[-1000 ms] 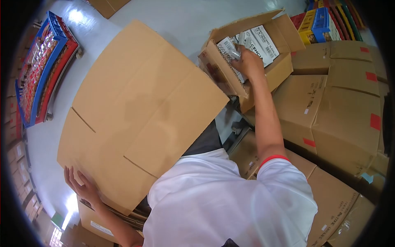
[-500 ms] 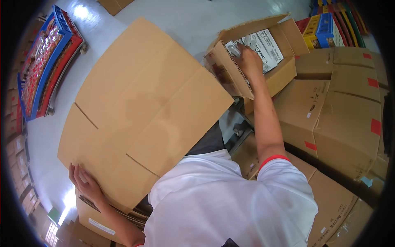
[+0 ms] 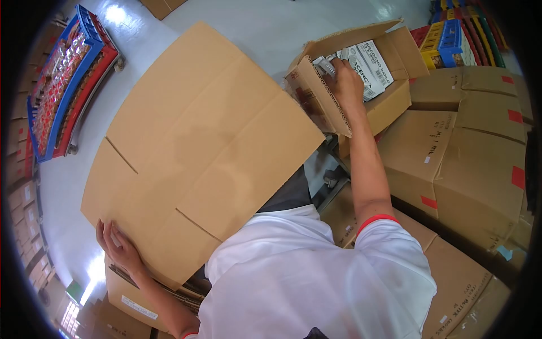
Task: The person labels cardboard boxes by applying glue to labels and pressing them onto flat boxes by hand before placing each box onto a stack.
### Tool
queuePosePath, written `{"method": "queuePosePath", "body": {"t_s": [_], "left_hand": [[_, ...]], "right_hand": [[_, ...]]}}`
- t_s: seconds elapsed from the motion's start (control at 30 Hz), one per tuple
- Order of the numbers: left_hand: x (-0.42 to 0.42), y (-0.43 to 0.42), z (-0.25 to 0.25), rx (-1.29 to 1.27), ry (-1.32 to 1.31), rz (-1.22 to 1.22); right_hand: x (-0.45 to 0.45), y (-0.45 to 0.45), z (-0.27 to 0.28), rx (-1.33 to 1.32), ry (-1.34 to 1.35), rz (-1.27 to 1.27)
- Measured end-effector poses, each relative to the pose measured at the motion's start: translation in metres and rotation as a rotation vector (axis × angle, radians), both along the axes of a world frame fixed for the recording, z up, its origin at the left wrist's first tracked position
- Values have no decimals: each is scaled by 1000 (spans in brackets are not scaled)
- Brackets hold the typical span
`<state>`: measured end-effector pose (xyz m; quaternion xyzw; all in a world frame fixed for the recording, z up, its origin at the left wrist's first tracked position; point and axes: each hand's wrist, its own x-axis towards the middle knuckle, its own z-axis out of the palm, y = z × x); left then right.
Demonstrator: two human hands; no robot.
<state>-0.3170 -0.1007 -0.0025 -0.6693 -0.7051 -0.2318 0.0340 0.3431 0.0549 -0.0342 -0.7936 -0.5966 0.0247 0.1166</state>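
A large flat sheet of brown cardboard, with slits cut in its left part, lies in front of me. My left hand rests at its lower left edge, fingers stretched out and slightly apart. At the upper right, my right hand reaches into an open cardboard box. Its fingers are bent around something I cannot make out, beside a clear, ribbed-looking item. White printed labels or packs reading "Biscocho Iloilo" lie in that box, partly covered by the hand.
Closed cartons with red stickers are stacked on the right, and more cartons stand at the lower right. A blue and red crate of packed goods stands upper left. Coloured crates are stacked at the upper right.
The whole view has shifted slightly. My right hand stays in the box with small finger movement, and my left hand remains at the sheet's edge.
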Motion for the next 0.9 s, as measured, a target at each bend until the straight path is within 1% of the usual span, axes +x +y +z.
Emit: {"method": "queuePosePath", "body": {"t_s": [0.1,0.13,0.2,0.27,0.33,0.4,0.47,0.53,0.57,0.63,0.67,0.7,0.73,0.77,0.8,0.83,0.9], "left_hand": [[7,6,7,14,17,-9],[12,8,12,21,31,-11],[21,16,23,52,53,-39],[34,26,28,86,71,-68],[53,35,30,75,-187,-48],[81,52,34,95,-251,-132],[134,65,45,116,-383,-258],[182,69,46,63,-625,-357],[199,69,46,23,-546,-422],[224,75,51,-81,-470,-569],[228,80,53,-143,-473,-650],[224,80,42,-141,-473,-624],[219,79,25,-141,-471,-673],[213,76,14,-140,-468,-725],[208,75,13,-138,-469,-708],[203,73,12,-148,-511,-681],[195,71,11,-163,-560,-648]], "right_hand": [[12,1,5,0,63,-30],[15,1,16,-1,63,-24],[26,-4,51,62,381,-68],[27,-14,86,155,461,-64],[-6,-24,133,221,384,-145],[-57,-34,165,301,314,-126],[-99,-46,156,467,389,203],[-143,-49,133,469,475,583],[-168,-47,124,477,397,745],[-203,-54,92,443,385,816],[-212,-59,79,363,417,844],[-217,-62,74,278,444,872],[-220,-65,74,268,451,893],[-222,-68,75,193,505,896],[-222,-68,75,119,555,893],[-221,-64,76,113,557,903],[-210,-51,84,342,694,831]]}}
